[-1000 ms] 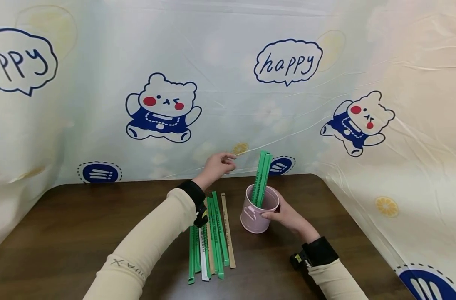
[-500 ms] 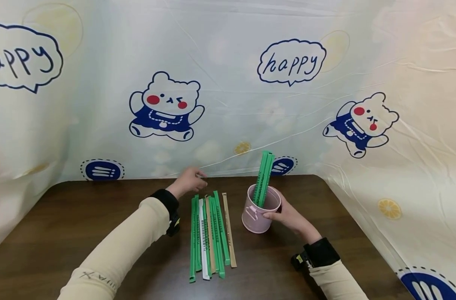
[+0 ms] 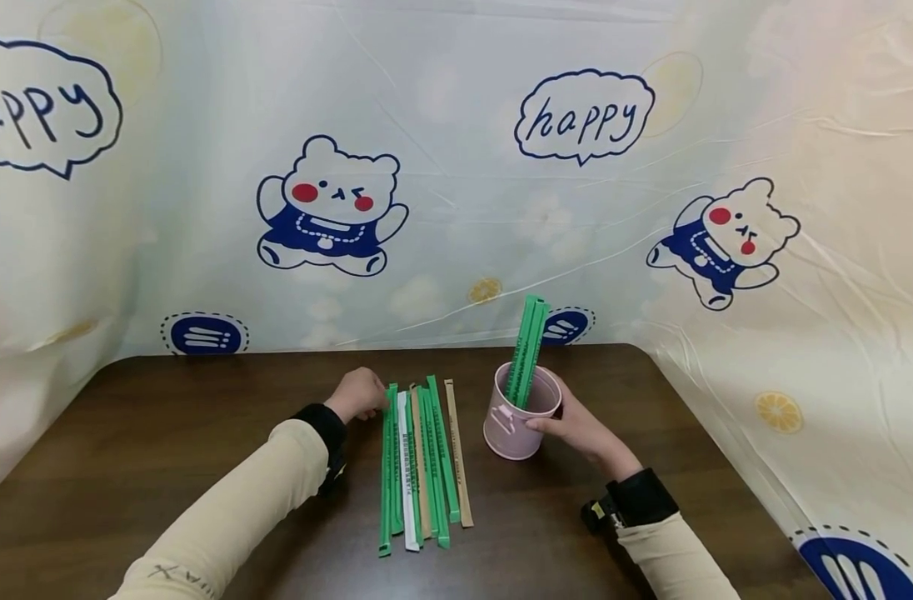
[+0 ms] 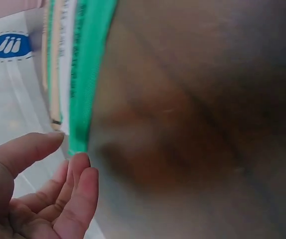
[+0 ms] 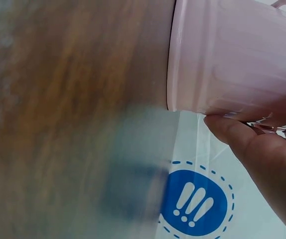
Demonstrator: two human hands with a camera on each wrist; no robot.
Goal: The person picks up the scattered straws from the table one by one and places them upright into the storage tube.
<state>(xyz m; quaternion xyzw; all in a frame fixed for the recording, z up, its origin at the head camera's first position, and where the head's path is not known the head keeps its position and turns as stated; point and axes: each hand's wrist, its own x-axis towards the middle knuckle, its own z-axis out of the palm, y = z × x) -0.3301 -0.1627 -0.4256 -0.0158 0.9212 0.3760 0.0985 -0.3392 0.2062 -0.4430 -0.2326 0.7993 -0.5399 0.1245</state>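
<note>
My left hand is at the far end of the leftmost green wrapped straw. In the left wrist view the thumb and fingertips stand apart, right at that green wrapper's end. Beside it lie several more long slim paper-wrapped straws in green, white and tan, roughly side by side on the table. My right hand grips a small pink bucket, thumb on the near side and the other fingers hidden behind. A bundle of green wrapped straws stands leaning in the bucket.
The dark wooden table ends at the back against a pale curtain printed with bears and "happy" bubbles. One tan straw lies slightly apart on the row's right side, between the row and the bucket.
My left hand has moved left and down from above the table's back edge to the far end of the straw row. The right hand has stayed on the bucket.
</note>
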